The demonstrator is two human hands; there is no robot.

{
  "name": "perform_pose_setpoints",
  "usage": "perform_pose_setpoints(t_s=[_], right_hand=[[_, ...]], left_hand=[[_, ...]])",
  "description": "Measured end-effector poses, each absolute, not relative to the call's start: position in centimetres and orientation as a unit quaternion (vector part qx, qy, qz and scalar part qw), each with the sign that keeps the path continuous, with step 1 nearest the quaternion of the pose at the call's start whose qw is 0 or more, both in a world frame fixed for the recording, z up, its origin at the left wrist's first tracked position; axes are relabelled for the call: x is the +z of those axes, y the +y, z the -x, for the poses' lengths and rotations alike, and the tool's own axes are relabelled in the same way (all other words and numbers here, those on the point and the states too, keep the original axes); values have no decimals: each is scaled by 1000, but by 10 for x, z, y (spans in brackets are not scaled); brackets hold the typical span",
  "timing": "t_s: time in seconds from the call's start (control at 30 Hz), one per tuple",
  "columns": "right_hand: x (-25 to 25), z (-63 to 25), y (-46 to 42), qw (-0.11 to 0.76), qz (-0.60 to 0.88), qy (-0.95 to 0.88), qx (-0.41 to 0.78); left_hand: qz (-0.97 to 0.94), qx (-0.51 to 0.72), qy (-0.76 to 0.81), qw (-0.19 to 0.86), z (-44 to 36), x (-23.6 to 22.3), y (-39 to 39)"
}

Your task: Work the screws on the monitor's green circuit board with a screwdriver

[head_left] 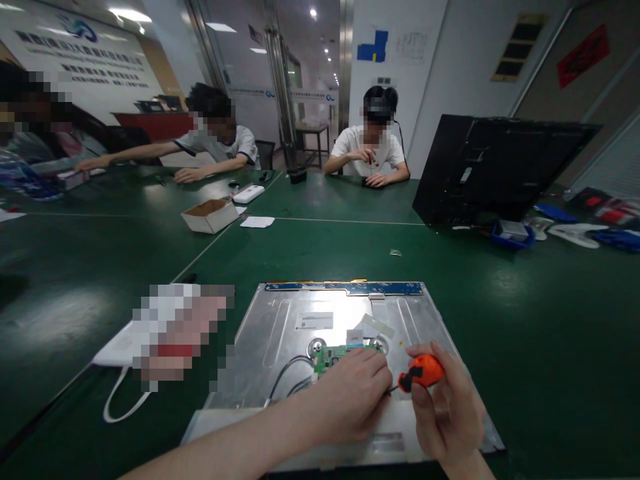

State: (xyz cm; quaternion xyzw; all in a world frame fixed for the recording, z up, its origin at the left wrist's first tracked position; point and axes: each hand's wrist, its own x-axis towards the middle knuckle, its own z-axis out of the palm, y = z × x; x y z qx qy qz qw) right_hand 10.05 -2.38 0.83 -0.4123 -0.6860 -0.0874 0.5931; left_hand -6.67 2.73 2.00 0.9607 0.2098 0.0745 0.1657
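Note:
A silver metal display panel (265, 327) lies back side up on the green table, with a narrow blue circuit strip (395, 289) along its far edge. Near its middle sits a small green circuit board (326, 355), with dark cables running off to the left. My left hand (356, 390) reaches across the panel, its fingers curled down at the board's right part; the fingertips are hidden. In my right hand (453, 410) is an orange and black screwdriver (425, 371), gripped by the handle between thumb and fingers. Its thin shaft points left, and the tip is hidden by my left hand.
Left of the panel lies a white bag (115, 343) with a strap, partly blurred. Farther off are an open cardboard box (211, 217), a white paper (257, 222), and a large black monitor (495, 170) at right. Several people sit across the table.

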Motion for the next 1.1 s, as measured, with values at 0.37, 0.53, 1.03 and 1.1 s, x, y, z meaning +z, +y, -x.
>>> perform_pose_setpoints(t_s=[0.37, 0.53, 1.03, 1.1], right_hand=[[10, -101, -21, 602, 400, -685, -89], [6, -101, -22, 606, 411, -676, -84], [5, -102, -22, 625, 382, -681, -9], [9, -100, -20, 639, 367, -676, -2]], left_hand=[[-963, 65, 211, 154, 66, 22, 26], [-962, 58, 207, 167, 67, 23, 27], [-960, 71, 204, 180, 67, 23, 27], [-960, 68, 203, 180, 67, 24, 28]])
